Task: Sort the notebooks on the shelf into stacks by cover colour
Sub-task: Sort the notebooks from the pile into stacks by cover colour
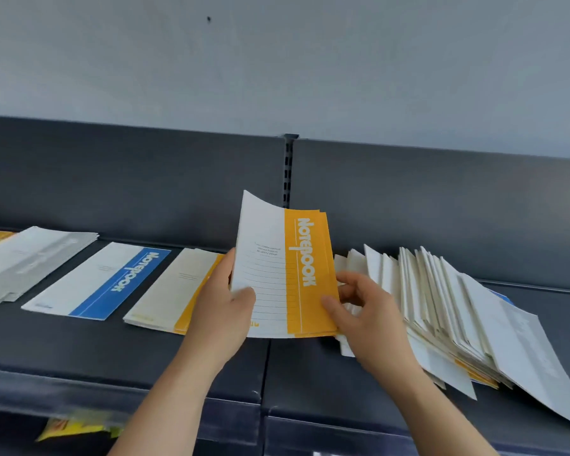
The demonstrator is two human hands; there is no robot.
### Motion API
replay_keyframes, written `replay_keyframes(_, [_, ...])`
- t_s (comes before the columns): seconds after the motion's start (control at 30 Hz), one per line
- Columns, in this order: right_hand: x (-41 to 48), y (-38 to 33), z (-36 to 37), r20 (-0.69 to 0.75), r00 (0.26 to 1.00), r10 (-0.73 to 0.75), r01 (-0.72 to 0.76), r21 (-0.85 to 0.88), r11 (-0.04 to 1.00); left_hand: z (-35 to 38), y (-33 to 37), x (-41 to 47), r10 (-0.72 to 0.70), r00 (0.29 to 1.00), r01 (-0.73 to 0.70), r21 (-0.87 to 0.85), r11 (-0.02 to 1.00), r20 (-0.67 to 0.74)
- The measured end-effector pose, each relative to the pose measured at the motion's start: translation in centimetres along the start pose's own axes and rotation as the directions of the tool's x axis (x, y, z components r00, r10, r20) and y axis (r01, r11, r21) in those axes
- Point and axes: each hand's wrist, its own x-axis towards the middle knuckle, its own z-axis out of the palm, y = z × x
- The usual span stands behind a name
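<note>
Over the shelf (79,343), left hand (222,301) and right hand (364,312) pinch orange notebooks (308,274) upright, beside the orange stack (175,291)

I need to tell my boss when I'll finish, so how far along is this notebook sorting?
Under way, probably not yet half done. Done: a grey stack, a blue notebook and an orange stack lie apart on the shelf. In hand: the left hand and right hand grip several orange notebooks. Left: the big fanned pile on the right, unsorted.
</note>
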Motion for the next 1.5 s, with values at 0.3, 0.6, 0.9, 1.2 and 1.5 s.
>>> replay_keyframes(0.3, [0.9,-3.3,11.2,0.085,0.996,0.034,-0.017,-0.194,0.981,-9.2,-6.3,4.8,0.018,0.992,0.018,0.281,0.96,-0.123])
replay_keyframes(0.6, [0.9,-2.0,17.1,0.075,0.993,0.091,-0.046,-0.458,0.888,-12.0,-11.4,7.6,-0.013,0.999,0.028,0.517,0.856,-0.034])
replay_keyframes(0.9, [0.3,-3.3,16.3,0.082,0.993,0.083,-0.027,-0.526,0.85,-11.8,-10.4,6.8,0.051,0.998,-0.012,0.658,0.753,-0.04])
replay_keyframes(1.2, [-1.0,-4.3,6.4,-0.111,0.985,-0.132,0.069,-0.449,0.891,-5.3,-3.6,3.8,0.307,0.951,-0.301,0.377,0.876,0.045])
replay_keyframes(1.5, [-1.9,1.9,-10.4,-0.363,0.932,-0.003,-0.198,-0.515,0.834,7.7,2.5,0.9,0.308,0.93,-0.334,0.114,0.936,0.198])
